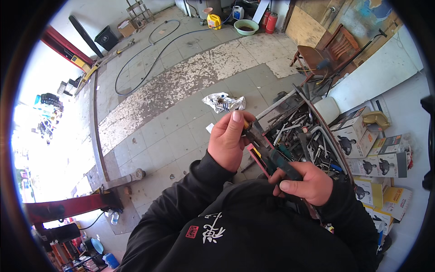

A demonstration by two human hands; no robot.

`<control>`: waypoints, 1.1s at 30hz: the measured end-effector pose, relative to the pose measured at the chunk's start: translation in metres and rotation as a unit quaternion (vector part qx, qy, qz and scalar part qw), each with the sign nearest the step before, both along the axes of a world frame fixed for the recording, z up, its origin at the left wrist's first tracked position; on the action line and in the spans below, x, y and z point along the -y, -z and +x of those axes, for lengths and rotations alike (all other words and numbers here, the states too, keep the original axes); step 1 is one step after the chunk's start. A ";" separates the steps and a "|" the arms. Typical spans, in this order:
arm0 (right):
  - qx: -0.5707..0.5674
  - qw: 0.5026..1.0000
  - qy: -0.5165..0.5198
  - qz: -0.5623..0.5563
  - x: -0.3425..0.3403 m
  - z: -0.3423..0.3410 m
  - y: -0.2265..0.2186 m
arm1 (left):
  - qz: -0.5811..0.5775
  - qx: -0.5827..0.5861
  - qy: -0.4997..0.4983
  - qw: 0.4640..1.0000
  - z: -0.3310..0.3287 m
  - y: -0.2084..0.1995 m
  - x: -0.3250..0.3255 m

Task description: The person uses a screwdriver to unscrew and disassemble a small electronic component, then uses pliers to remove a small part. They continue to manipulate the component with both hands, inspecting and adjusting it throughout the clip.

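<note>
My left hand [228, 140] is raised in front of my chest, fingers curled and thumb pressed on a small dark piece with an orange-yellow end [246, 125]; its kind is unclear. My right hand [310, 182] is wrapped around the dark handle of a tool [283, 164], its other end pointing up and left toward the left hand. What kind of tool it is I cannot make out. Just beyond both hands stands a metal tool cart [317, 108], its tray heaped with wrenches [295, 125] and other loose hand tools.
A crumpled white rag [223, 102] lies on the tiled floor ahead. Cardboard boxes [355, 138] are stacked right of the cart, with a wooden chair [330, 50] behind it. Farther off are a hose [156, 63], a yellow jug [214, 21], a green basin [246, 28] and red cylinders [271, 22].
</note>
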State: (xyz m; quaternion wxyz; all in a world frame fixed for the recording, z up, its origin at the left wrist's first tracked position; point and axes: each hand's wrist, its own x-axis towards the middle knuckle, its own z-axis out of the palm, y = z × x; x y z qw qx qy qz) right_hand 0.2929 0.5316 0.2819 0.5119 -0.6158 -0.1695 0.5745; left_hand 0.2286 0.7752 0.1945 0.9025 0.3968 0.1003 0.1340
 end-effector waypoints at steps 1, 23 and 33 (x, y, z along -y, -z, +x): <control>0.009 1.000 0.000 0.002 0.000 0.000 0.001 | 0.006 -0.005 -0.005 1.000 0.000 0.000 0.001; 0.370 0.925 0.072 0.038 0.001 -0.013 0.020 | -0.065 -0.051 -0.041 0.996 0.015 -0.004 -0.003; 0.384 0.916 0.107 0.041 -0.015 -0.015 0.030 | -0.117 -0.060 -0.068 0.989 0.018 -0.009 0.012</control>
